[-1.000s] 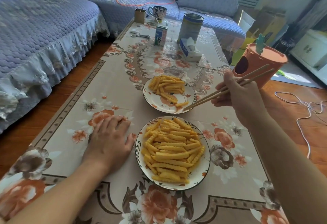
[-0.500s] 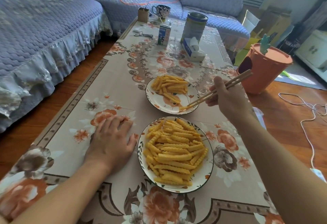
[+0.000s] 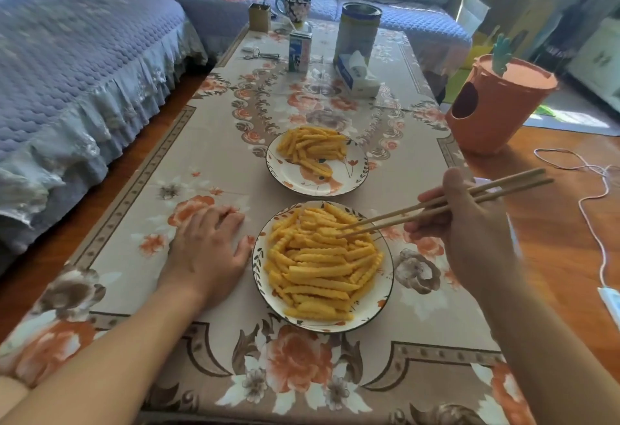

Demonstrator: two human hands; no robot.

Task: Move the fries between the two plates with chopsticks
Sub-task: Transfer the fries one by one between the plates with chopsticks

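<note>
Two patterned white plates stand on the floral table. The near plate [image 3: 387, 285] is heaped with crinkle-cut fries [image 3: 318, 270]. The far plate [image 3: 292, 180] holds a smaller pile of fries [image 3: 312, 148] at its back half. My right hand [image 3: 469, 233] grips a pair of wooden chopsticks [image 3: 429, 208] to the right of the near plate; their tips reach into the fries at the near plate's upper right. My left hand [image 3: 208, 250] rests flat on the cloth just left of the near plate.
A tin can [image 3: 357, 30], milk carton [image 3: 299, 50], tissue pack [image 3: 357, 77], mug [image 3: 295, 7] and keys [image 3: 260, 55] stand at the table's far end. An orange carrot-shaped bin [image 3: 496, 106] is on the floor right; a white cable [image 3: 590, 210] lies there. Sofa at left.
My right hand has carried the chopsticks from the far plate's front edge back toward me; their tips now rest in the near plate's fries. My left hand stayed put.
</note>
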